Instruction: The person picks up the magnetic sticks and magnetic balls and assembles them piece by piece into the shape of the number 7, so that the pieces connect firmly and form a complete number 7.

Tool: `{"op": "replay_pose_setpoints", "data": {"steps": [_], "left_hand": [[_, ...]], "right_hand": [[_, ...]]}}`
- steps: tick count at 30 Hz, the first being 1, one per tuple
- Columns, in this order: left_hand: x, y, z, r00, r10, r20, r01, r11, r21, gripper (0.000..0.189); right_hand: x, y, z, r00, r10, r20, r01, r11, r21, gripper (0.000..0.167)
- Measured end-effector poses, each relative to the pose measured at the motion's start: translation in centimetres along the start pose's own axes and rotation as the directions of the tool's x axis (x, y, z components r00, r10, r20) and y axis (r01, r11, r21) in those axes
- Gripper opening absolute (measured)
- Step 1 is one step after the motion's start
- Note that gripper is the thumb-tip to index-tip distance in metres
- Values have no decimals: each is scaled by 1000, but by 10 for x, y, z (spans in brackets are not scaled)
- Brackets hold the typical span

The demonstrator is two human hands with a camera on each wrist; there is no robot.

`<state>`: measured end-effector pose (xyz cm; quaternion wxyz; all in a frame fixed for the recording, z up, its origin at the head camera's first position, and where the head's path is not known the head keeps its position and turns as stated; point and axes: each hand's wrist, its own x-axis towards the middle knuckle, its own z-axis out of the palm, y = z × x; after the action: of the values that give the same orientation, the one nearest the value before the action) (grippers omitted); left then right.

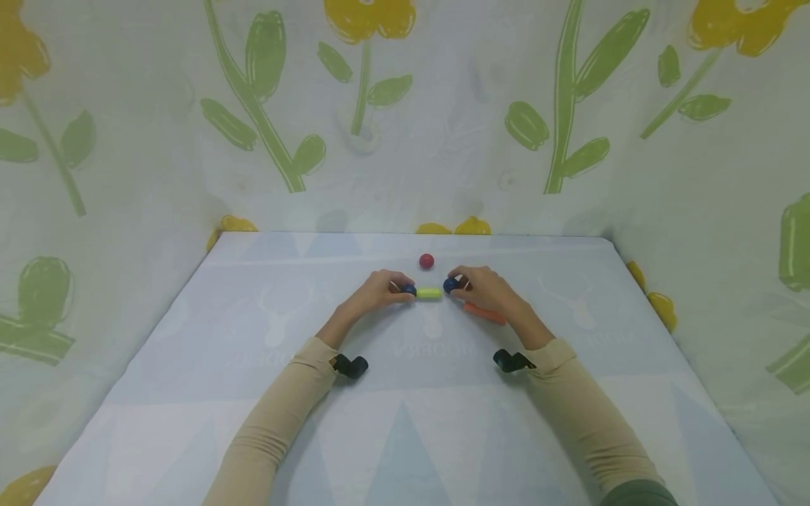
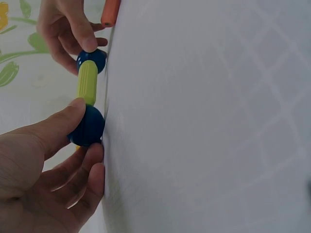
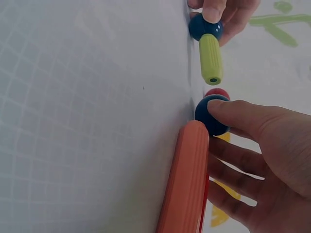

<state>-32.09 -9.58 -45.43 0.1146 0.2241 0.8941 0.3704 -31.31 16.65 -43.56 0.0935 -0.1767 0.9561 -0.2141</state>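
Observation:
My left hand pinches a dark blue ball between thumb and fingers. A short ribbed yellow-green rod sticks out from that ball toward the right, and its free end shows a small dark hole in the right wrist view. Facing that end, a second dark blue ball is gripped by my right hand; a small gap separates ball and rod. Just under the right hand lies a longer ribbed orange rod, partly covered by the hand in the head view.
Behind the hands, a red ball sits near the table's far edge. The table has a pale patterned cover. Flower-printed cloth hangs at the back and both sides. Each wrist carries a small black camera.

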Motion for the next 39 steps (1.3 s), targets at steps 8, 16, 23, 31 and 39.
{"op": "replay_pose_setpoints", "data": {"steps": [8, 16, 23, 31, 39], "left_hand": [[-1, 0, 0, 1000, -16, -3, 16, 1000, -3, 37], [-2, 0, 1, 1000, -2, -1, 2, 1000, 2, 37], [-3, 1, 0, 1000, 18, -4, -18, 1000, 3, 37], [-2, 1, 0, 999, 41, -8, -41, 999, 3, 36], [-1, 0, 0, 999, 45, -10, -45, 999, 9, 36]], "right_hand": [[-3, -1, 1, 1000, 6, 8, -6, 1000, -2, 43], [-6, -1, 2, 1000, 13, 13, -13, 1000, 1, 43], [-9, -2, 1, 1000, -2, 0, 2, 1000, -1, 42], [-10, -1, 0, 1000, -8, -7, 8, 1000, 2, 41], [-11, -3, 1, 1000, 23, 2, -23, 1000, 5, 41]]}}
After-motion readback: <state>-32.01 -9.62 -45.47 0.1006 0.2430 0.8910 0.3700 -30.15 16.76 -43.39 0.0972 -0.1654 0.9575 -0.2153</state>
